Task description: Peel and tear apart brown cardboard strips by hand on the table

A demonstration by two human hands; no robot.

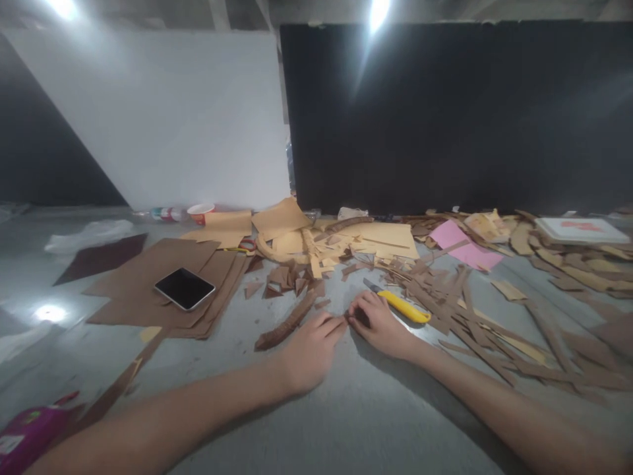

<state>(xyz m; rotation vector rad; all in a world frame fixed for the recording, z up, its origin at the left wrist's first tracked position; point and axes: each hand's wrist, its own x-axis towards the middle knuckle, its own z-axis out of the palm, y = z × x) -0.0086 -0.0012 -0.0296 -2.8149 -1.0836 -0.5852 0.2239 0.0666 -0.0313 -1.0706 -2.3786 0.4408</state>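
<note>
At the middle of the table my left hand (311,349) and my right hand (378,323) meet fingertip to fingertip. Both have their fingers pinched together. A small dark brown bit seems to show between the fingertips, too small and covered to name. Just left of my left hand lies a curved, wrinkled brown paper roll (287,326). A yellow utility knife (404,307) rests beside my right hand, its blade out and pointing away to the left. Torn brown paper scraps (284,280) lie beyond my hands.
On the left, a tablet-like device (184,288) sits on stacked brown sheets (148,257). Brown strips (475,323) heap up on the right. Farther back are yellow sheets (390,237), a pink sheet (462,244), a paper cup (200,212) and a white box (581,230). A purple object (30,432) is at lower left.
</note>
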